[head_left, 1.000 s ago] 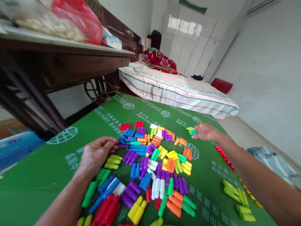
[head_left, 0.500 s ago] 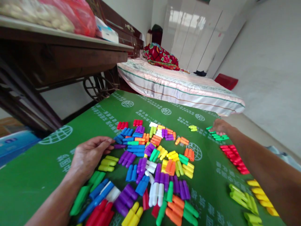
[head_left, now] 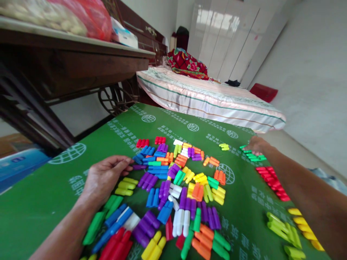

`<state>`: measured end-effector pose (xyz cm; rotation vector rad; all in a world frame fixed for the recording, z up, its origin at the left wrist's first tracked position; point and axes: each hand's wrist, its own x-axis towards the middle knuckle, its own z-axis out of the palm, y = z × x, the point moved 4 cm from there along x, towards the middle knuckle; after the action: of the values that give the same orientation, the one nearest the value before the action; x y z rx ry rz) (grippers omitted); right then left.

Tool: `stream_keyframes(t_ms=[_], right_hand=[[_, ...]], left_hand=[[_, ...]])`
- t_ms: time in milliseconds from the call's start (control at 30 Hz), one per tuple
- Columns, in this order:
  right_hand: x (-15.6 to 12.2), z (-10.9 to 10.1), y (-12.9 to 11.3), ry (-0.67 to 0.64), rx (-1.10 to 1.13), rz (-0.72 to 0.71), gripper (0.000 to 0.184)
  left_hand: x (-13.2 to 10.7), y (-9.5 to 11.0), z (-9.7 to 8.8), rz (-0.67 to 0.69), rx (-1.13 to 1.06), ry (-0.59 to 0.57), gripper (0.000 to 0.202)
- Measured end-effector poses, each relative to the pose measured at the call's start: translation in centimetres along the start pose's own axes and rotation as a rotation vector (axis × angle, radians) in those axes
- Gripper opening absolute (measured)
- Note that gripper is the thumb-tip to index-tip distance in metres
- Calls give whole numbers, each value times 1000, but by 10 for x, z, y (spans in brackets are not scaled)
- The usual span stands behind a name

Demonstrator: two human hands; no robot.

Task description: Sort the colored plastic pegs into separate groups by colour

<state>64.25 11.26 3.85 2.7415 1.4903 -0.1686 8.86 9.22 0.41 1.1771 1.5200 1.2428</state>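
Bullet-shaped plastic building blocks lie all over the green board (head_left: 89, 191), many side by side in twos and threes. My left hand (head_left: 107, 177) rests at the left of the pile, thumb and fingers pressed together. Its fingertips are beside blue blocks (head_left: 138, 159) and a purple block (head_left: 139, 167); whether they grip anything is hidden. At the far right edge my right hand (head_left: 256, 145) has its fingers closed down on the end of a row of green blocks (head_left: 256, 157). Below that row lie red blocks (head_left: 272, 182).
Yellow-green blocks (head_left: 283, 229) and yellow blocks (head_left: 306, 229) lie under my right forearm. A dark wooden sewing table (head_left: 89, 68) with a red bag (head_left: 94, 18) on it stands at the left. Behind the board is a bed (head_left: 211, 99).
The view has shifted slightly, moving everything a little to the right in the picture. Both hands stay at the same blocks, with no clear movement of the blocks.
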Motion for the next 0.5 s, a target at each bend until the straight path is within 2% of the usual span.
stream_keyframes(t_ms=[67,133,333,433,500], right_hand=[[-2,2,0,-119,-6,12,35],[-4,0,-2,-168,-15,14,38],[-23,-14,-21,-117,-20,-80,40],[-50,-13,-39,-65,-12,-180,33],[-79,-7,-52,-32,-4,-260,28]], left_hand=[[0,-1,0,6,-16,-2,33],[1,-2,0,9,-23,-3,33],[3,-6,0,15,-30,-27,31],[3,-7,0,23,-39,-42,29],[2,-6,1,31,-46,-48,29]])
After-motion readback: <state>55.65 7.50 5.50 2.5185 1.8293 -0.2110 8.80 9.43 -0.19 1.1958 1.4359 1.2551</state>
